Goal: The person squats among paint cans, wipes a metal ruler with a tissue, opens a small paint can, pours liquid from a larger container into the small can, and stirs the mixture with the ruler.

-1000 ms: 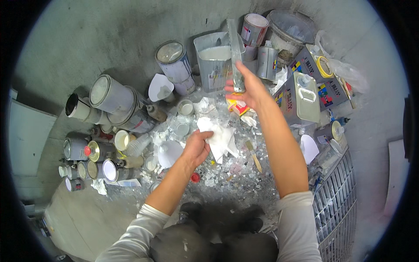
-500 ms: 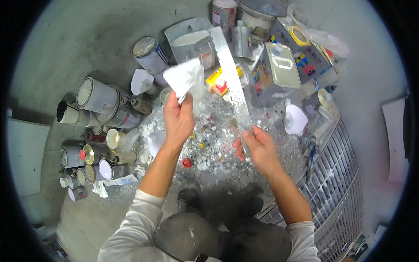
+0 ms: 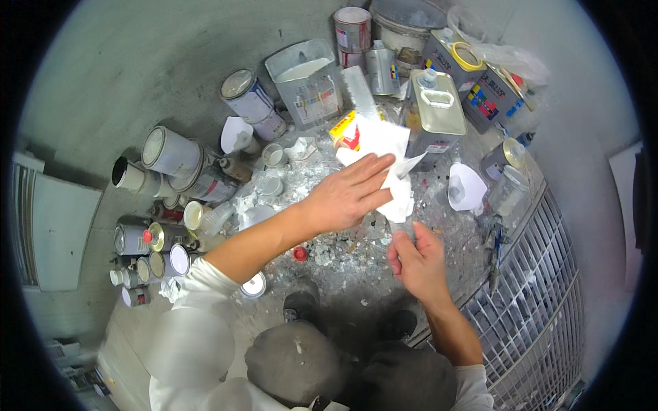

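My right hand (image 3: 419, 264) grips the lower end of a long, flat, silver-grey mixing stick (image 3: 359, 94), which points up and away over the littered surface. White paper wipe (image 3: 384, 139) covers the middle of the stick, its creased corners sticking out on both sides. Across the paper lies my left hand (image 3: 346, 195), fingers fairly straight, pressing it onto the stick; the thumb is hidden. Beyond the stick's upper part a yellow and red box (image 3: 345, 125) shows partly. A rectangular metal can (image 3: 444, 109) with a handle stands just right of the paper.
Paint cans (image 3: 171, 156) and bottles crowd the left side. At the back stand a clear square tub (image 3: 306, 85) and a large bucket (image 3: 404, 34). A white paper cup (image 3: 467, 186) lies at right, near a metal grate (image 3: 528, 274). Below sits a red cap (image 3: 300, 254).
My left hand has brought the paper wipe right and down onto the stick, where before it was held up apart from it. My right hand keeps its grip, slightly lower.
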A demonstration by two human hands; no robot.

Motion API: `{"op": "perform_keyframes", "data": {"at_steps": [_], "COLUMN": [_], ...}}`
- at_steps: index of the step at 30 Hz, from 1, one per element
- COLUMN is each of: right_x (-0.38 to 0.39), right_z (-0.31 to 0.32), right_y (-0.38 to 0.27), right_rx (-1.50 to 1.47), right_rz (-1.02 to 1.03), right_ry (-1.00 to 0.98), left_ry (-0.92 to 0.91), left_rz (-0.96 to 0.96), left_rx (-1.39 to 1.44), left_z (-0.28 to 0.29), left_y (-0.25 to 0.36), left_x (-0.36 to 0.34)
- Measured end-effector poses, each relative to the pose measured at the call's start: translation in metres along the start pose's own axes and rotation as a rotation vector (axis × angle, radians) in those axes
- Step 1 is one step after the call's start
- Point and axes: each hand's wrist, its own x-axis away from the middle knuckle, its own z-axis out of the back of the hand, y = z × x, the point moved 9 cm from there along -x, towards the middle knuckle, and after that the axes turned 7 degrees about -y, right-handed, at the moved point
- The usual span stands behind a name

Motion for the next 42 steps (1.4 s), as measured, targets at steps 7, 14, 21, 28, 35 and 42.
{"op": "perform_keyframes", "data": {"at_steps": [7,14,21,28,35,42], "right_x": [0.027,0.024,0.036,0.023,-0.018,-0.019], "right_z": [-0.002,0.002,-0.003,0.009,-0.004,-0.020], "right_y": [-0.006,-0.008,-0.002,0.009,0.018,0.039], "right_rx": [0.004,-0.007,-0.001,-0.017,-0.066,0.036], "right_rz": [-0.038,-0.029,-0.048,-0.019,0.002,-0.020], "right_ry": [-0.034,0.000,-0.084,-0.080,-0.177,-0.141], "left_ry": [0.125,0.074,0.210,0.544,0.188,0.155], "left_rz": [0.366,0.053,0.299,1.023,0.596,0.743], "left_rx": [-0.174,-0.070,-0.307,0.763,2.023,1.773], "left_z": [0.049,0.020,0.054,0.058,-0.014,-0.049], "left_y": [-0.099,0.000,-0.114,-0.175,-0.079,-0.035], "left_x": [-0.016,-0.010,0.005,0.062,0.058,0.052]}}
